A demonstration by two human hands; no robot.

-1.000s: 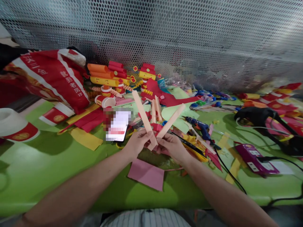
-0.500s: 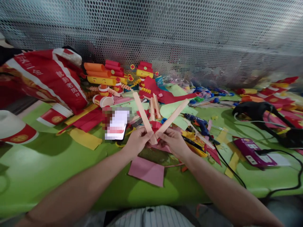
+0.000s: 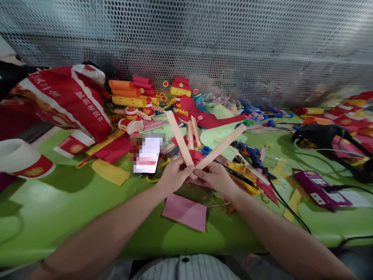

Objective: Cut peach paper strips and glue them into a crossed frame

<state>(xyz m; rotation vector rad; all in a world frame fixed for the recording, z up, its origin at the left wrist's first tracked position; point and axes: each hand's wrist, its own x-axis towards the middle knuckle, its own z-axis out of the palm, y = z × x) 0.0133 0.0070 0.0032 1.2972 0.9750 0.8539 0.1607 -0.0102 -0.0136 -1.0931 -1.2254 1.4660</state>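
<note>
My left hand (image 3: 172,175) pinches the lower end of a pale peach paper strip (image 3: 178,134). My right hand (image 3: 218,178) pinches a second peach paper strip (image 3: 223,145) close to its lower end. The two strips meet at my fingertips and spread upward into a V; whether they are joined there is hidden by my thumbs. Below my wrists a pink paper rectangle (image 3: 185,212) lies on the green table (image 3: 140,233). Just beyond the strips stand folded peach paper pieces (image 3: 190,134).
Left of my hands lies a phone (image 3: 148,155), with paper cups (image 3: 75,143) and a red bag (image 3: 70,97) further left. To the right are a blue glue gun (image 3: 247,153), a purple power strip (image 3: 322,188) and cables. Paper figures (image 3: 128,100) line the back.
The right strip has tilted outward and lower, so the V is wider. Both hands keep their pinch. The whole view has shifted slightly.
</note>
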